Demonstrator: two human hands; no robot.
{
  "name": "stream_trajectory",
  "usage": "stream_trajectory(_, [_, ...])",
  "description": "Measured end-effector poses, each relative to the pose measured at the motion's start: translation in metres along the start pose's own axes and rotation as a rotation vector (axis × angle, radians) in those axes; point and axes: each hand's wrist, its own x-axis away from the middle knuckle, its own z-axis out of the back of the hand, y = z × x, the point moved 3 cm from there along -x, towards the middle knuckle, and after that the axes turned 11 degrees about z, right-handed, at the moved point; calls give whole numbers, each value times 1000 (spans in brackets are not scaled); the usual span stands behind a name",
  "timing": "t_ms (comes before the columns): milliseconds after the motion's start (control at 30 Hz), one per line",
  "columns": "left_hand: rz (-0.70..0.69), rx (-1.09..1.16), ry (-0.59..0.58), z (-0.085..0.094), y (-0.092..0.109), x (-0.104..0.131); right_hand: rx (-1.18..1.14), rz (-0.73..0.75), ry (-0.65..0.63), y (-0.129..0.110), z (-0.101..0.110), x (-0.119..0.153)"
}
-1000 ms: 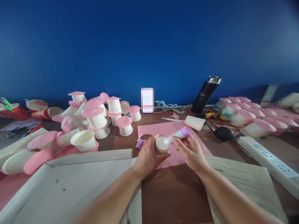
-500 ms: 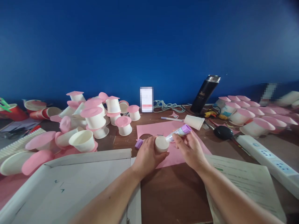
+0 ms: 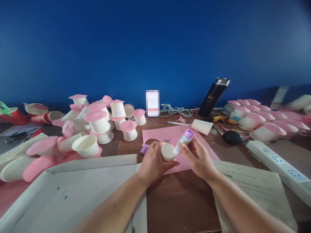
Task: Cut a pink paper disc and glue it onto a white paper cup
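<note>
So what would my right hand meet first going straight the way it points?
Probably the white cup in your left hand: the glue stick your right hand holds slants toward its edge. Depth is unclear; they may be touching.

The little white cup [image 3: 167,152] had its round end up. Just right of it, the glue stick [image 3: 183,140] tilted, purple end high, white tip by the cup's edge.

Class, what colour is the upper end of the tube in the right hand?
The upper end is purple, in the head view.
</note>
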Motion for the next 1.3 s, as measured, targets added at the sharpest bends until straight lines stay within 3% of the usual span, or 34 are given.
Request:
stream_trajectory(200, [-4,-25,-15,-3,-1,1,-7,76,107,-1,-1,1])
stream_trajectory(400, [-19,-122,-34,-8,-2,2,81,160,-58,-9,-6,-4])
stream_trajectory(500, [-24,-139,-38,-8,0,1,119,122,-90,-10,-5,-2])
stream_trajectory(733, [-12,-146,-41,-7,1,2,47,81,-2,-6,-4,-2])
stream_trajectory(967, [-22,-131,-34,-8,-1,1,61,115,-126,-14,-10,-2])
stream_trajectory(1167, [1,-129,-56,-7,0,2,-85,19,4,-11,-4,-1])
stream_trajectory(1300, [-5,-130,-51,-8,-1,2,-60,68,-27,-12,-11,0])
